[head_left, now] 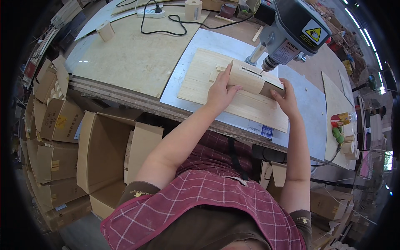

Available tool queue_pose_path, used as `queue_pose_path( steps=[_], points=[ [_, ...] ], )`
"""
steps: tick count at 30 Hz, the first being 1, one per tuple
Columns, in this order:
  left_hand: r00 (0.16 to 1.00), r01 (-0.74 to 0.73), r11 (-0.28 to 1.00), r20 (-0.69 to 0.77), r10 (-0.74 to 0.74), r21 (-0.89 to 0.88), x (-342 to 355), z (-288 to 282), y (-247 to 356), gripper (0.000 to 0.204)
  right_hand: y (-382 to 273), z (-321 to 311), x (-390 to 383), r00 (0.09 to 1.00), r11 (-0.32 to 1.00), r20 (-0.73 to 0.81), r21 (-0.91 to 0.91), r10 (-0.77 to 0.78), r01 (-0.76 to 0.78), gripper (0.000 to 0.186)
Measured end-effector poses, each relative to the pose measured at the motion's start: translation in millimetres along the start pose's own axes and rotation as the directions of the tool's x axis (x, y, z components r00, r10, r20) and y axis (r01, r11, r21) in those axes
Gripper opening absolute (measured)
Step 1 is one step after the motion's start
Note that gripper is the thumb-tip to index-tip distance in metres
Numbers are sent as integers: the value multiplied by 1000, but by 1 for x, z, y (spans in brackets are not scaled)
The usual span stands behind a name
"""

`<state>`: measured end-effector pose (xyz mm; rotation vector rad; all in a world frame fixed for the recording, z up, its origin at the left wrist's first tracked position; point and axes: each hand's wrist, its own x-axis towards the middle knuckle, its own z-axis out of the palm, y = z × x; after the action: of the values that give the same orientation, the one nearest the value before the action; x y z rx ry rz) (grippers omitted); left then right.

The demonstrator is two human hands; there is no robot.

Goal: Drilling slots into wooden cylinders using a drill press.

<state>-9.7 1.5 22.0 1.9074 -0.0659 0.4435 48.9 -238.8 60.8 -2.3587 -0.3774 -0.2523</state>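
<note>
A pale, rounded wooden block lies lengthwise on a flat wooden board. A slotted strip runs along its top, and a darker brown section shows at its right end. My left hand grips the left end, thumb on the near side and fingers reaching over. At the other end my right hand holds the brown section, thumb in front and fingers behind. The chuck of a grey and black drill press hangs just above the strip, its thin bit pointing down; whether the bit touches cannot be made out.
The board rests on a blue-white sheet on the workbench. A black cable and wooden cylinders lie at the back left. A red-yellow can stands at the right. Open cardboard boxes crowd the floor at left.
</note>
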Motion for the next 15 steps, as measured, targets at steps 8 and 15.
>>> queue_pose_path(
  steps=[8, 15],
  points=[
    [999, -38, 999, -40, 36, -34, -2, 3, -10, 67, -74, -113, 71, 863, 981, -489, 64, -128, 182, 50],
    [992, -85, 996, -91, 82, -32, -1, 2, -17, 66, -155, -103, 108, 954, 998, -299, 34, -32, 44, 35]
  ],
)
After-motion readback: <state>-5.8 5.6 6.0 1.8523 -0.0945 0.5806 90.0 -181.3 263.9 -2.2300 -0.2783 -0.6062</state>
